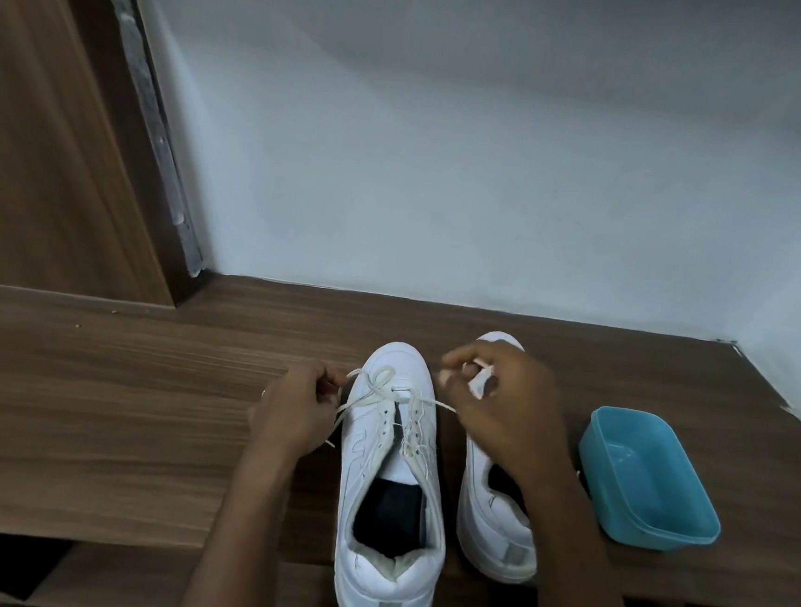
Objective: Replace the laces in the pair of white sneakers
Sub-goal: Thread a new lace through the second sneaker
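Over two sneakers (390, 510) (486, 519), two hands (292, 410) (505, 409) pinch one lace (376, 388).

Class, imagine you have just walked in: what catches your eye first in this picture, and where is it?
The left hand and right hand each pinch the loose lace over a white sneaker at the middle of the wooden table. The second sneaker stands just right of it, and a turquoise tub sits beyond that.
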